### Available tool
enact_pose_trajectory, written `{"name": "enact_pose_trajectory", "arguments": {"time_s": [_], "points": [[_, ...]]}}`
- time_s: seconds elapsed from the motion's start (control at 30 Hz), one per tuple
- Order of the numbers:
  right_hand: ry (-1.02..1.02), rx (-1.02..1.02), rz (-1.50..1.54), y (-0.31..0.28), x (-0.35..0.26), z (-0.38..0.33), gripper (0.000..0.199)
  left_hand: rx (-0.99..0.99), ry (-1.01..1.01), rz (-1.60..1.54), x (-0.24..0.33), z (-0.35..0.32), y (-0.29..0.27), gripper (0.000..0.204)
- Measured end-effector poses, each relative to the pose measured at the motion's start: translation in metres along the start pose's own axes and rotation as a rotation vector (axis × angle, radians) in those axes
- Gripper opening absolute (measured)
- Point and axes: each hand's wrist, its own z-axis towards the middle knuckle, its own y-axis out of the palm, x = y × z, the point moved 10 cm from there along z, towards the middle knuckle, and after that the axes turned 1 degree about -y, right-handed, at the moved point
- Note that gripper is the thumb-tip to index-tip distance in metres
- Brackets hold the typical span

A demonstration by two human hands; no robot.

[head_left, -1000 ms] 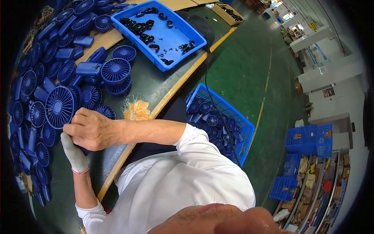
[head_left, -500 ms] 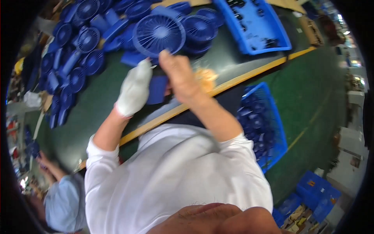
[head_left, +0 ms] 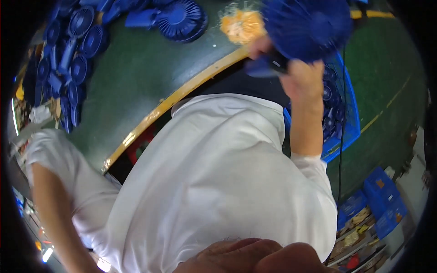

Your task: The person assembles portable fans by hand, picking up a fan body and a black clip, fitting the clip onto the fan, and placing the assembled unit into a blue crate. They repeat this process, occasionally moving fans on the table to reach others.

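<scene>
Right now: right hand (head_left: 302, 79) clenched on round blue fan grille (head_left: 307, 27), held above blue crate (head_left: 346, 123) of similar parts. Left hand out of sight, grip unknowable. Many blue grilles (head_left: 180, 20) left on green table (head_left: 136, 77), far from crate.

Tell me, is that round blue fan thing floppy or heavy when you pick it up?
Probably stiff: the blue fan grille keeps its round shape while the right hand lifts it. Likely light, since one hand raises it. Its thin slats look breakable.
</scene>
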Motion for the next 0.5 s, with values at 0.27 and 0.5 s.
{"name": "enact_pose_trajectory", "arguments": {"time_s": [0.27, 0.5], "points": [[0.289, 0.372, -0.248, -0.087, 0.005, -0.115, 0.064, 1.906, 0.413, -0.541, 0.178, -0.328, -0.086, 0.035], [0.613, 0.952, -0.324, -0.201, 0.041, -0.276, 0.023, 1.906, 0.263, -0.375, 0.158, -0.349, -0.094, 0.032]]}}
